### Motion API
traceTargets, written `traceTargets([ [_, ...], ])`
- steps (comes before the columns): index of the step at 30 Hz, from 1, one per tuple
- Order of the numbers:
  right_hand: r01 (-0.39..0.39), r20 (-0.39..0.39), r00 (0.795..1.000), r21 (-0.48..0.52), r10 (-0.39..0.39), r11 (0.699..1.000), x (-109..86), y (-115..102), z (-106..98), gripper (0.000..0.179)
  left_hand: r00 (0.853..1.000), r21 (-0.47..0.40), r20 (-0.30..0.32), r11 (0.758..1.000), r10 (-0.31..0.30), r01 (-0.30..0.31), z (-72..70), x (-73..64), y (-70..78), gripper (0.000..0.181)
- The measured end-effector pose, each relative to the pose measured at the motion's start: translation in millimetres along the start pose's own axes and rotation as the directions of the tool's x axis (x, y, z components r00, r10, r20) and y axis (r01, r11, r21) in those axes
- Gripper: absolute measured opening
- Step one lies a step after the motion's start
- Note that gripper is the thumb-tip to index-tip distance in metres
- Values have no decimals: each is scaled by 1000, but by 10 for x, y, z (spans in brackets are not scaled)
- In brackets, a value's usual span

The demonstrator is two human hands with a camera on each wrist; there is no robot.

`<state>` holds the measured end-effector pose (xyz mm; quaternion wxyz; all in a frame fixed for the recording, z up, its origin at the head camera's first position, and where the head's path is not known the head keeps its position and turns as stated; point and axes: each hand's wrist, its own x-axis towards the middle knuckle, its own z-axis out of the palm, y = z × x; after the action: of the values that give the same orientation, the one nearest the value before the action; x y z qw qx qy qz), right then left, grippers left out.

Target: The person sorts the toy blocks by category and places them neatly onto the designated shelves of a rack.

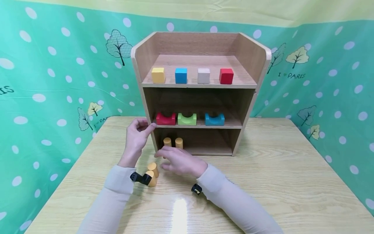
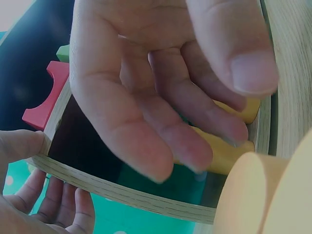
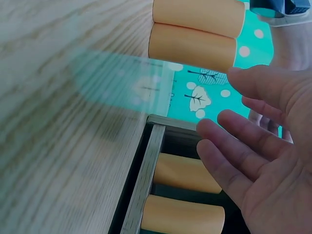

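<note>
My left hand (image 1: 136, 138) holds the left side panel of a wooden shelf unit (image 1: 201, 85); in the left wrist view its thumb (image 2: 23, 144) lies on the front edge, fingers outside. My right hand (image 1: 181, 161), fingers spread and slightly bent, hovers before the bottom compartment with nothing in its grasp. Two tan wooden cylinders (image 3: 187, 173) stand side by side in that compartment, at its left. Two more cylinders (image 3: 192, 46) stand close together on the table between my forearms, one partly hidden by the left wrist camera.
Yellow, blue, white and red cubes (image 1: 226, 76) line the top shelf. The middle shelf carries red, green and blue notched blocks (image 1: 214, 119). Beneath everything is a light wood table (image 1: 292, 182), with a green dotted cloth (image 1: 58, 81) hanging behind.
</note>
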<state>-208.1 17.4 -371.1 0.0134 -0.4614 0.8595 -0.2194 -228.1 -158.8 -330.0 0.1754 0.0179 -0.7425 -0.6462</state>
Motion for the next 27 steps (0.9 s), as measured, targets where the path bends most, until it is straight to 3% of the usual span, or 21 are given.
traceTargets([
  [15, 103, 54, 994, -146, -96, 984, 42, -59, 82, 48, 1000, 7, 5, 1000, 7, -7, -7, -5, 3, 35],
  [27, 150, 52, 988, -173, -143, 973, 42, -76, 131, 41, 1000, 15, -8, 1000, 6, -6, 0, 11, -19, 32],
])
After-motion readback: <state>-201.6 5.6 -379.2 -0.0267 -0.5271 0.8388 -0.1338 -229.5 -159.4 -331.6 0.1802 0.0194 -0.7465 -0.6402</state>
